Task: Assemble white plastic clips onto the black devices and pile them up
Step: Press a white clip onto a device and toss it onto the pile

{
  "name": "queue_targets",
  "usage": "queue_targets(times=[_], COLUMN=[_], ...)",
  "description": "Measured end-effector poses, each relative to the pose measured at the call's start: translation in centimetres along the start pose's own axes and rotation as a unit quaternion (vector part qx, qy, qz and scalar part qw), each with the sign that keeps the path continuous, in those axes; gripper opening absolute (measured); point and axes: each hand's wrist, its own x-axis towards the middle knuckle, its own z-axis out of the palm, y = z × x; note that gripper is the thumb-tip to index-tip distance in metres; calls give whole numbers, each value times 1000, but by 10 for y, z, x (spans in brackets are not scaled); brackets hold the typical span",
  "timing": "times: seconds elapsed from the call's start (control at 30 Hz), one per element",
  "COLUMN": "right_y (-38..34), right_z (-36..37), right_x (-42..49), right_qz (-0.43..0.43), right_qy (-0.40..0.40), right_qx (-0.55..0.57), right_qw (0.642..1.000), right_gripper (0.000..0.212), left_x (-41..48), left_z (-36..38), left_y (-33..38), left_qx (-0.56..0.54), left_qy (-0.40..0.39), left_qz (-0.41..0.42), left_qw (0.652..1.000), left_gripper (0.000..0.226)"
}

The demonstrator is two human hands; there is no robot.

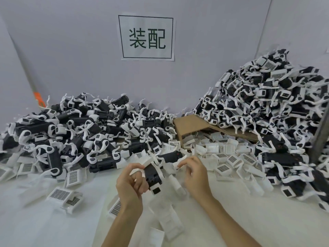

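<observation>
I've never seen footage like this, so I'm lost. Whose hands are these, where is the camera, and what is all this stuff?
No robot here: one picture, from a camera on a person's head, looking down at their bare hands. The left hand grips a black device with white parts on it. The right hand is beside it, fingers curled; whether it holds anything is unclear. On the table lie a left pile and a taller right pile of devices, with loose clips and a cardboard box between.
</observation>
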Motion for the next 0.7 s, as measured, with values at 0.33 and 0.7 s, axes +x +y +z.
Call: queue_targets(times=[0.33,0.7], right_y=[-11,-26], right_z=[-11,5], right_x=[-2,-14], right_qz=[-123,-115], right_qy=[129,-131], right_qx=[19,-86], right_qw=[984,981], right_gripper=[27,103], left_x=[1,2], left_z=[-6,-9], left_y=[10,18], left_qx=[-305,-324], left_qy=[-13,-44], left_qz=[-150,-209], left_qw=[940,922], left_gripper=[24,25])
